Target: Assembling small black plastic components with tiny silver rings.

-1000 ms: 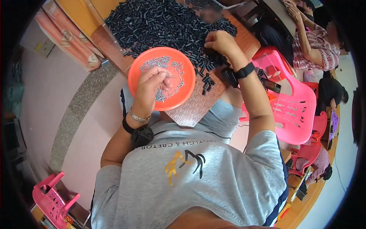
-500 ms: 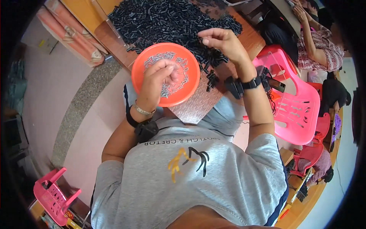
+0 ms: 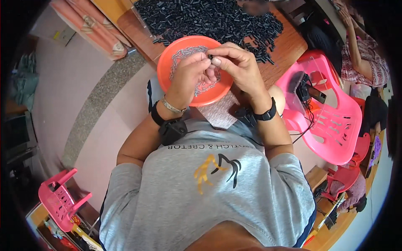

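Observation:
Over the orange-red basin (image 3: 165,67), my two hands meet at the fingertips. My right hand (image 3: 240,67) pinches a small black plastic piece (image 3: 210,57) between thumb and forefinger. My left hand (image 3: 190,77) is closed right beside it, thumb and forefinger pressed together against the piece; whatever else they hold is hidden. Many small silvery metal pins (image 3: 204,88) lie in the basin, partly covered by my hands. Behind the basin spreads a large heap of short black plastic pieces (image 3: 201,23).
The heap lies on a brown wooden table (image 3: 289,50). A pink plastic chair (image 3: 335,125) stands at the right with a black device and cable (image 3: 305,88) on it. Another person (image 3: 364,62) sits at the far right. A second pink chair (image 3: 63,201) is at lower left.
My right hand has come from the edge of the black heap down and left to the basin, meeting my left hand. The left hand has shifted slightly right and up within the view.

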Motion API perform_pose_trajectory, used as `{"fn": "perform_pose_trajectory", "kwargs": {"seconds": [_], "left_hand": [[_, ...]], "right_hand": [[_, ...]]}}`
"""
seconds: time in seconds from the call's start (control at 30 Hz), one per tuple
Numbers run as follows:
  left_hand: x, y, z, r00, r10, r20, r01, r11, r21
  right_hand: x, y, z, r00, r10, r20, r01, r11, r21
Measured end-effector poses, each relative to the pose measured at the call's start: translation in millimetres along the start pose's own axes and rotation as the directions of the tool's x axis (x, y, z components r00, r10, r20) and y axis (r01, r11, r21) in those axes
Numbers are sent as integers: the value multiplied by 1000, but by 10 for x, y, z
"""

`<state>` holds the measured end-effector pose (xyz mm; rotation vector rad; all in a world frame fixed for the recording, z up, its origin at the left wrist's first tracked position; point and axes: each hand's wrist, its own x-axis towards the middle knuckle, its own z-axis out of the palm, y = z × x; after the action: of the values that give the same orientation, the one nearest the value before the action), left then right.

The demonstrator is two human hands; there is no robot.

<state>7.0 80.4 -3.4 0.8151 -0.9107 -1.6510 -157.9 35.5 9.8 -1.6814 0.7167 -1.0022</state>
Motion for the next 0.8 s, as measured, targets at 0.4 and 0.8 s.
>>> {"fn": "perform_pose_trajectory", "kwargs": {"seconds": [0.4,0.8], "left_hand": [[13,-8,-37,999,-22,-38,21,999,-34],[68,-70,-27,999,-35,-40,37,999,31]], "right_hand": [[-63,78,12,999,-34,40,38,994,-99],[-68,136,-19,972,-228,49,233,936,-264]]}}
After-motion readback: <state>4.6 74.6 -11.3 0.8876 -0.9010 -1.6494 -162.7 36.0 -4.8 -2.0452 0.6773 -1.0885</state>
